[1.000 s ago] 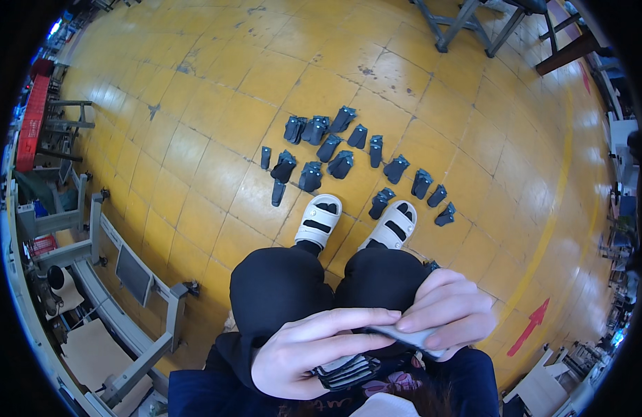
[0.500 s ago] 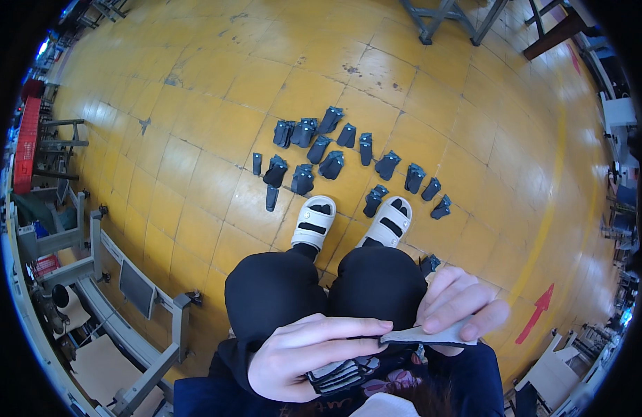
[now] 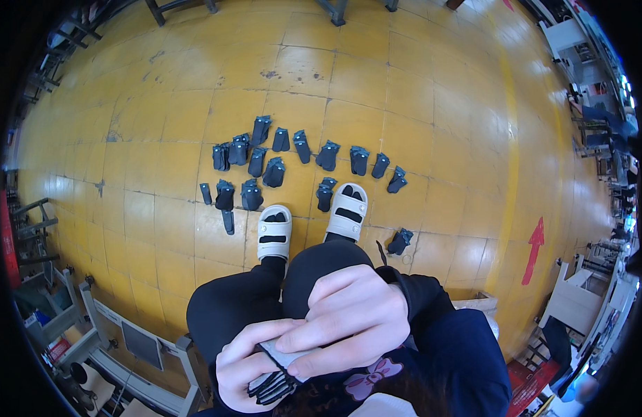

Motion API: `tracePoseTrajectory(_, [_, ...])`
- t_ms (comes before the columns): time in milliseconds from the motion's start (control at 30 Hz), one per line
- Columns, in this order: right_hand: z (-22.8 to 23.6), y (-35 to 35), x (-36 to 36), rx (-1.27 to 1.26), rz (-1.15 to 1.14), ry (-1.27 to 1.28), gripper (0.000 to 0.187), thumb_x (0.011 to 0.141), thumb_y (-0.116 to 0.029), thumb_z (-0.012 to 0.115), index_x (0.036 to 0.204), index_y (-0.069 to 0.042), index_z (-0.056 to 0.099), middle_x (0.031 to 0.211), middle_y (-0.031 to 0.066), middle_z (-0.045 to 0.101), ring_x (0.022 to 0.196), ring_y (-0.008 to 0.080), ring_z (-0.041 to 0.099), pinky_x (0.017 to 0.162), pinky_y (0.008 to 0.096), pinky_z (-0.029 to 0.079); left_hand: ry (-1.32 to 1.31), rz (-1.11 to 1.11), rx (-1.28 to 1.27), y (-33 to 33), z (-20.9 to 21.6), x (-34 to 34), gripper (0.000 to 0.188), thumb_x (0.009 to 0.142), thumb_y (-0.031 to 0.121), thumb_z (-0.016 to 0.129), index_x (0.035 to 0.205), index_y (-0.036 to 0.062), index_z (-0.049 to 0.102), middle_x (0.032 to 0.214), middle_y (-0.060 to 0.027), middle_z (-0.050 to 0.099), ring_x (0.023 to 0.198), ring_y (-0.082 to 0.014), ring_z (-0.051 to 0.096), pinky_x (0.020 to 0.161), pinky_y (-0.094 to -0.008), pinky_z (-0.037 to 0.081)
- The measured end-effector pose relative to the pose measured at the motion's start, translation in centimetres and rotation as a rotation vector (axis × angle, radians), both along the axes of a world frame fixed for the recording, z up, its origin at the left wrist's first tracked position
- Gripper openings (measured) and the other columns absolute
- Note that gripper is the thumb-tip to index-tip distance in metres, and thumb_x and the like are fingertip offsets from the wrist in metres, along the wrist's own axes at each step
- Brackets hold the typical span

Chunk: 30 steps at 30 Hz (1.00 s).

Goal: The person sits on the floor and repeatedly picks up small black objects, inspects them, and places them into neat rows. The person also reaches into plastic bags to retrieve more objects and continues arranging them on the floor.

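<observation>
In my left hand (image 3: 239, 361), low and near my lap, sits a small stack of flat dark pieces with pale edges (image 3: 271, 389); they look like cut cloth or padding, exact kind not clear. My right hand (image 3: 355, 313) reaches across and meets it, its fingers closed over a grey flat piece (image 3: 286, 356) that lies against the top of the stack. Part of the grey piece is hidden under my fingers. On the yellow floor past my feet lie several small bundles of similar dark pieces (image 3: 273, 172), and one bundle (image 3: 399, 241) is apart at the right.
My white sandals (image 3: 346, 212) stand close to the bundles. A grey metal frame (image 3: 136, 344) is at lower left, and a cardboard box (image 3: 476, 302) is by my right elbow. A red arrow (image 3: 534, 249) marks the floor at right; benches line the edges.
My right hand has come left and inward with the grey piece, from out at the right onto the stack in my left hand. The view has turned, so the floor bundles appear further left.
</observation>
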State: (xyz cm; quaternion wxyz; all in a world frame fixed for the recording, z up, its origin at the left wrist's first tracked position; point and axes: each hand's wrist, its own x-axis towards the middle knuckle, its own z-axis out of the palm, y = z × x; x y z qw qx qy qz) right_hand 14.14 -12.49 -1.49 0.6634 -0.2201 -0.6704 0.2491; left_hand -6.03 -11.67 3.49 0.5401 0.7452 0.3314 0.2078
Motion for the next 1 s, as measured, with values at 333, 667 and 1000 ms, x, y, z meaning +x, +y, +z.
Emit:
tracePoseTrajectory(333, [0.6,-0.9,-1.1,-0.007,-0.129,-0.195,0.036,0.069,-0.017,0.067,0.103,-0.006,0.060,0.103,0.0067,0.058,0.090,0.0207,0.053,0.074,0.0334,0.042,0.112,0.020,0.041,-0.7,-0.9,-0.7,0.035,0.064,0.009,0.073,0.096,0.0044,0.059,0.094,-0.0118,0.061,0.088,-0.0238,0.062,0.074,-0.0299,0.048])
tracePoseTrajectory(667, [-0.2,-0.7,-0.7,-0.064,0.037,-0.105,0.028,0.076,-0.022,0.066,0.096,-0.003,0.060,0.095,0.0068,0.060,0.090,0.0223,0.056,0.078,0.0341,0.044,0.103,-0.118,0.059,-0.6,-1.7,0.4,0.037,0.065,0.020,0.073,0.099,0.0071,0.064,0.100,-0.0091,0.061,0.096,-0.0294,0.061,0.080,-0.0367,0.049])
tracePoseTrajectory(1000, [-0.4,-0.1,0.9,-0.105,0.176,-0.088,0.042,0.092,-0.036,0.053,0.063,-0.006,0.052,0.082,0.0142,0.068,0.077,0.0252,0.061,0.058,0.0308,0.044,0.083,-0.405,0.288,1.3,-0.6,1.4,0.043,0.062,0.005,0.064,0.104,0.0072,0.062,0.094,-0.0041,0.056,0.080,-0.0193,0.055,0.075,-0.0300,0.042])
